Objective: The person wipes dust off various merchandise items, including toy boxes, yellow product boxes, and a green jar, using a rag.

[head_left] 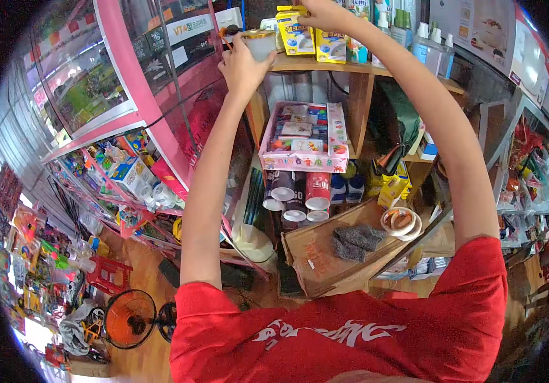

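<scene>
My left hand (245, 67) is closed around a whitish translucent jar (261, 46) with a gold-rimmed lid, at the left end of the wooden shelf (322, 66). At the top edge of the view, partly cut off, my right hand (316, 14) has its fingers bent over the upper corner of a yellow-and-white pouch (297, 37) and seems to grip it. Beside that one stands a second yellow pouch (331, 48). Behind the jar, a pale green-and-white package (271, 27) is partly hidden.
Pump bottles (422, 43) line the shelf's right side. Below are a pink box (304, 159) of small packets, dark and red cylinders (318, 190), and a cardboard box (316, 255) bearing a grey cloth (358, 242) and tape rolls (400, 223). An orange fan (130, 319) stands lower left.
</scene>
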A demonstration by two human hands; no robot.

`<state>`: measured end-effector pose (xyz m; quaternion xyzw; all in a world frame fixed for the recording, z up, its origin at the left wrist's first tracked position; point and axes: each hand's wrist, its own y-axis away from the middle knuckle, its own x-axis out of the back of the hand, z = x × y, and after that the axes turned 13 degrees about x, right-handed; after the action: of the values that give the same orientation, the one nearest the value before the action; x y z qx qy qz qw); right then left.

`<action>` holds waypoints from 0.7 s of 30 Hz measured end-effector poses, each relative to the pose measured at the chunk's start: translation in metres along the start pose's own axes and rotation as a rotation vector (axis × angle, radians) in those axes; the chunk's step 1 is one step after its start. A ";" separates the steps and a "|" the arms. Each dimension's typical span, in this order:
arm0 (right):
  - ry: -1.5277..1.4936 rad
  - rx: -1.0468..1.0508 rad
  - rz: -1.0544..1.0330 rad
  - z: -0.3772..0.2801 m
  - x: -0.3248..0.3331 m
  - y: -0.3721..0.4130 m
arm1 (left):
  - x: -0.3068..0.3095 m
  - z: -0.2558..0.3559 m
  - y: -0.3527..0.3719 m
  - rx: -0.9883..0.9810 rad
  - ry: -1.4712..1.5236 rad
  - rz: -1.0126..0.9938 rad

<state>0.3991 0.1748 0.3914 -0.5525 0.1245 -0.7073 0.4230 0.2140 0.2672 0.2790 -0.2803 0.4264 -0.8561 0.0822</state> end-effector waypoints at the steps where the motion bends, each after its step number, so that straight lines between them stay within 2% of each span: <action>1: 0.013 -0.015 -0.019 0.002 -0.001 -0.004 | 0.000 -0.001 0.000 0.000 0.001 0.004; 3: 0.035 -0.044 -0.057 0.005 -0.007 -0.013 | -0.003 -0.003 0.001 -0.026 0.012 0.037; 6: 0.195 -0.165 -0.229 0.004 -0.013 -0.025 | -0.004 -0.004 0.002 -0.041 0.027 0.057; 7: 0.239 -0.174 -0.199 0.009 -0.023 -0.026 | -0.004 -0.004 0.001 -0.044 0.021 0.053; 10: 0.288 -0.189 -0.424 0.000 -0.013 -0.032 | -0.004 -0.004 0.000 -0.056 0.030 0.058; 11: 0.157 -0.184 -0.274 -0.002 -0.014 -0.032 | -0.005 -0.005 -0.001 -0.061 0.035 0.059; 14: -0.164 -0.256 -0.241 -0.004 -0.001 -0.030 | -0.009 -0.008 -0.002 -0.070 0.034 0.073; 15: -0.195 -0.215 -0.186 -0.001 0.000 -0.028 | -0.010 -0.009 -0.002 -0.073 0.036 0.077; 19: 0.007 -0.205 -0.198 0.007 -0.006 -0.027 | -0.010 -0.008 -0.001 -0.071 0.034 0.066; 21: 0.109 -0.127 -0.166 0.019 -0.020 -0.022 | -0.007 -0.007 0.001 -0.068 0.048 0.067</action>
<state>0.4063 0.2084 0.3992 -0.5473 0.1460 -0.7596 0.3196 0.2159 0.2737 0.2721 -0.2477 0.4663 -0.8444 0.0910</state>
